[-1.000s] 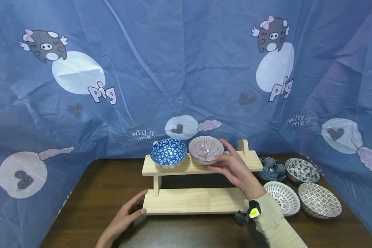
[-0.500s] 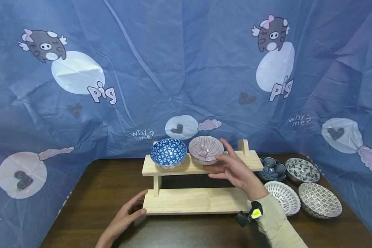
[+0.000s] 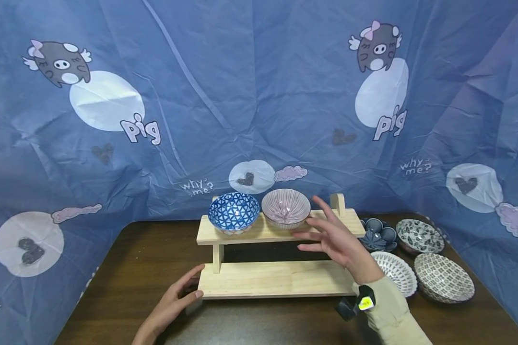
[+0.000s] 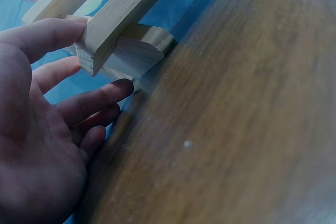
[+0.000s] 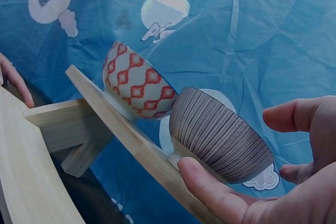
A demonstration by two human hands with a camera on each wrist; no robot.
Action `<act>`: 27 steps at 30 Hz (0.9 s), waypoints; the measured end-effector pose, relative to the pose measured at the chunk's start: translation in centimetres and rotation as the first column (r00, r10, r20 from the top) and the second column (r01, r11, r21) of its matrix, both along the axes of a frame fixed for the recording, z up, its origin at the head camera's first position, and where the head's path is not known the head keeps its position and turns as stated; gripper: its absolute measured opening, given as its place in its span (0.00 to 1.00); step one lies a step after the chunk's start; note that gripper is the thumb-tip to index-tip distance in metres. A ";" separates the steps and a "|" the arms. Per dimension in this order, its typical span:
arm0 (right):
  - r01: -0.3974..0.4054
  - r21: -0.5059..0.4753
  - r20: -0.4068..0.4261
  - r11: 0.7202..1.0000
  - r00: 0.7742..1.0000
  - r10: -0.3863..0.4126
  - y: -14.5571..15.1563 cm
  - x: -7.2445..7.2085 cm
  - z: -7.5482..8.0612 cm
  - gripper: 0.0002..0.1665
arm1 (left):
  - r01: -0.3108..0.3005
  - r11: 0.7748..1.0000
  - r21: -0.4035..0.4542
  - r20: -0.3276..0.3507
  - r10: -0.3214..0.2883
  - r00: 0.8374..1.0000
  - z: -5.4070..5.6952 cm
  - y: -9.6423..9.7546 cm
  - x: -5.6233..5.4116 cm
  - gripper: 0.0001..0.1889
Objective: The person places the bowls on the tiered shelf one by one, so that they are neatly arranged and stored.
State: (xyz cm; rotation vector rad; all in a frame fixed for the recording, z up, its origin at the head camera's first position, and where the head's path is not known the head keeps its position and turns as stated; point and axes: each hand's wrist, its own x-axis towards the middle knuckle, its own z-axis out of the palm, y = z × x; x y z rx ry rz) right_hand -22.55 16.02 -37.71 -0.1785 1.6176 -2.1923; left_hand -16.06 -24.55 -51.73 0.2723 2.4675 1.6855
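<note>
A two-tier wooden shelf (image 3: 276,279) stands on the dark table. Its upper board carries a blue triangle-patterned bowl (image 3: 234,212) and, to its right, a pink striped bowl (image 3: 286,208). My right hand (image 3: 315,230) hovers just right of the pink bowl with fingers spread and holds nothing. In the right wrist view the striped bowl (image 5: 220,135) sits between my thumb (image 5: 210,192) and my fingers (image 5: 294,114), with a small gap. My left hand (image 3: 196,283) rests with straight fingers against the lower board's left end (image 4: 113,38).
Four more patterned bowls lie on the table right of the shelf: a dark flower-shaped one (image 3: 377,235), a leaf-patterned one (image 3: 419,235), a white lined one (image 3: 394,273) and a dotted one (image 3: 443,283). A blue printed cloth (image 3: 259,96) walls in the table.
My right hand has let go of the pink striped bowl and drawn back a little to the right. The bowl stays on the upper board. The left hand has not moved.
</note>
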 end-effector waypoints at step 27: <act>0.056 -0.036 -0.024 0.998 0.998 -0.057 4.5 3.4 -1.0 0.29 | 0.040 0.999 0.029 -0.038 -0.039 0.999 -0.3 -0.2 0.2 0.32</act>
